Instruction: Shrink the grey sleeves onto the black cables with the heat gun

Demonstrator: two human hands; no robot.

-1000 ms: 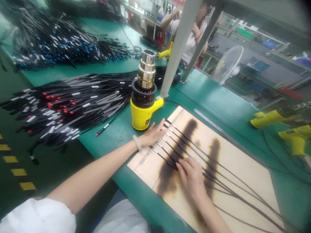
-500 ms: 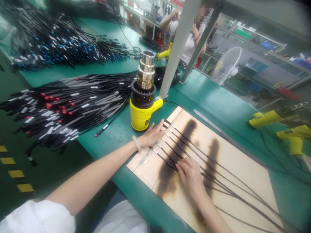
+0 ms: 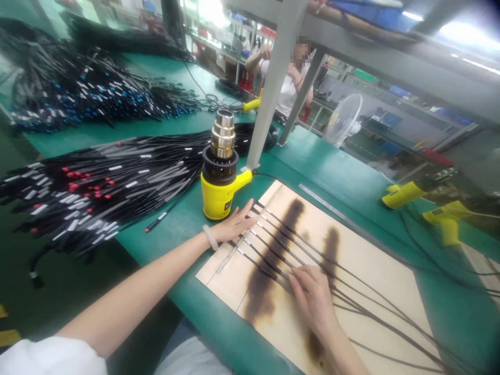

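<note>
Several thin black cables with white labels lie side by side across a pale wooden board point(image 3: 375, 271) with dark scorch marks. My left hand point(image 3: 234, 225) rests flat with fingers stretched over the cable ends, by a clear strip point(image 3: 230, 256) along the board's left side. My right hand point(image 3: 314, 294) is closed, thumb and fingertips pinching the nearest black cable point(image 3: 250, 260) just right of the larger scorch mark. The pinched spot itself is partly hidden by the fingers. Toward the lower right the cables run together into a thicker bundle.
A yellow heat gun point(image 3: 216, 195) stands nozzle up beyond my left hand. Cable bundles point(image 3: 148, 161) cover the left of the green table. Two yellow heat guns point(image 3: 404, 195) lie at right. A metal post point(image 3: 269, 99) rises behind; a person point(image 3: 287, 86) works farther back.
The head view has tilted up, so more of the shelf shows. My right hand has slid rightward along the near cable, off the larger scorch mark. My left hand stays on the cable ends.
</note>
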